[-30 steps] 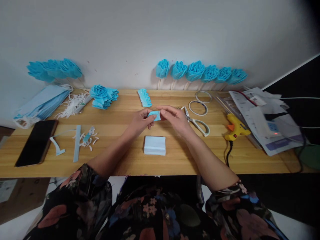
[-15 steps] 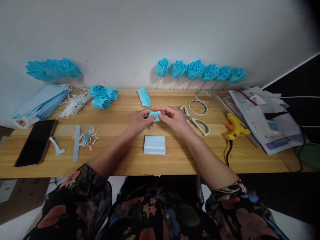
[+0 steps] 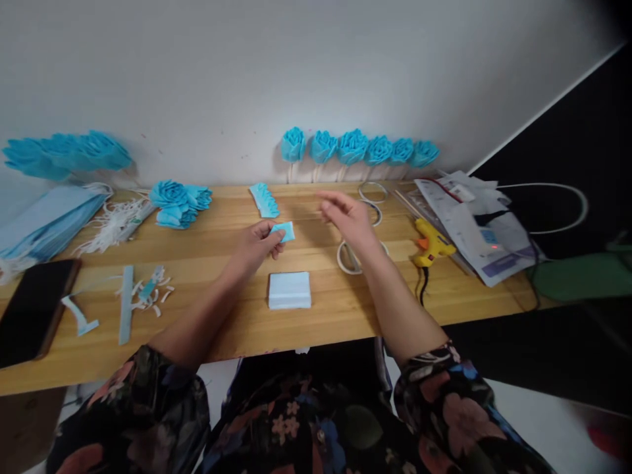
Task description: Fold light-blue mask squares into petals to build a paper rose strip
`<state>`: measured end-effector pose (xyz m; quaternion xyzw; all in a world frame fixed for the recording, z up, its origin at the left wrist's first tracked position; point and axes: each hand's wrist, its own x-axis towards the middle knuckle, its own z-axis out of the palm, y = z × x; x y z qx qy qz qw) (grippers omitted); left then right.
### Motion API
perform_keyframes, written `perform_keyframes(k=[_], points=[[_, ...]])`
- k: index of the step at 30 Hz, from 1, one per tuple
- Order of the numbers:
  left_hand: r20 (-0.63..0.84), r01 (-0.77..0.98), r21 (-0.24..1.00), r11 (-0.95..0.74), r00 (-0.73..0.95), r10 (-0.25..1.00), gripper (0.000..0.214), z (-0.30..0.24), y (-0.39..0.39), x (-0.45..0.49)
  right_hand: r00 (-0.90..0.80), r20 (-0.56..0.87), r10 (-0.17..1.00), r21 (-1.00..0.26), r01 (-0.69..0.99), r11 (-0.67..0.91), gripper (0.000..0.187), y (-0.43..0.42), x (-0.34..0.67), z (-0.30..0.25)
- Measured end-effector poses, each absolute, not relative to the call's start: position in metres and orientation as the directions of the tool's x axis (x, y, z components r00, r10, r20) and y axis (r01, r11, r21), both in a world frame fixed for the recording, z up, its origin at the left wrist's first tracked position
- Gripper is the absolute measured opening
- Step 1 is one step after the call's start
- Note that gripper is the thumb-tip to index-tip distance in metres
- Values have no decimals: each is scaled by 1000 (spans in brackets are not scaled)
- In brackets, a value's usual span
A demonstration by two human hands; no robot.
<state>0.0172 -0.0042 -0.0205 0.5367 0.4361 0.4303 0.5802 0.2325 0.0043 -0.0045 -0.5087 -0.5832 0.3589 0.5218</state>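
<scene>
Pulled away from 1 folded blue piece (image 3: 286, 231), my right hand (image 3: 349, 218) hangs empty, fingers parted; my left hand (image 3: 257, 243), nearer, pinches it above the table (image 3: 340, 309), longer side seemingly sideways, left of my right.

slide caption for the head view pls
Left hand pinching a small, flat light-blue fabric-like piece, right hand apart from it, above a light-brown wooden table.

On the desk (image 3: 340, 313), a sheet stack (image 3: 289, 289) is flanked by a smartphone (image 3: 37, 309), left, and a hot-glue gun (image 3: 434, 243), right; 6 flowers (image 3: 352, 146) are ranged behind.
</scene>
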Motion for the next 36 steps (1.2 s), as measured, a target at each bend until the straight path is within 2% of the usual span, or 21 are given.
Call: perform_keyframes(k=[3,6,10,13,18,23,31,36], points=[[-35,-56,997,49,230,973,22,-21,-4,17,259,286,922,-941,256,220,30,12,269,7],[-43,-70,996,60,222,974,21,-21,-5,18,261,259,930,-890,439,124,26,15,296,3],[-54,-78,994,72,207,977,21,-20,-5,19,187,283,941,-631,775,36,23,15,308,-17],[-54,-88,993,73,202,978,20,-21,-4,20,129,259,957,-475,880,10,26,16,305,-24],[-44,-87,994,63,208,977,23,-22,-4,21,123,133,983,-398,916,-61,26,23,298,-23],[-34,-78,996,51,213,976,25,-20,-5,21,137,96,986,-378,921,-91,28,32,294,-24],[-51,-68,995,66,200,978,22,-18,-5,21,169,49,984,-385,913,-137,21,41,288,-28],[-67,-69,994,82,197,978,21,-16,-6,21,144,40,989,-386,915,-118,28,43,287,-27]])
